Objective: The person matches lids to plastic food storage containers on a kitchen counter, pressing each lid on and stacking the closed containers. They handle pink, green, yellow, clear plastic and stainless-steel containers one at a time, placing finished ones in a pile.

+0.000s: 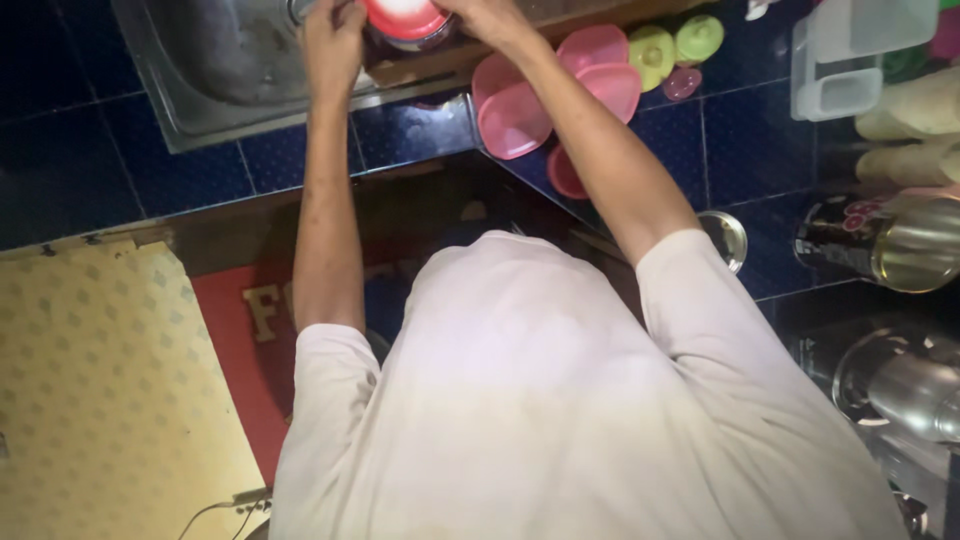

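My left hand (333, 40) and my right hand (487, 18) both grip a round container with a red lid (405, 17) at the top edge of the view, over the near corner of a steel sink (215, 95). My left hand holds its left side and my right hand its right side. The container's body is mostly hidden behind my hands and the frame edge. My white shirt fills the lower middle of the view.
Pink lids (545, 95), green lids (675, 42) and a clear box (840, 70) lie on the dark blue tiled counter (760, 140) at right. A bottle (890, 240) and steel vessels (900, 385) sit far right. A yellow patterned surface (100, 390) and a red mat (245, 340) lie below left.
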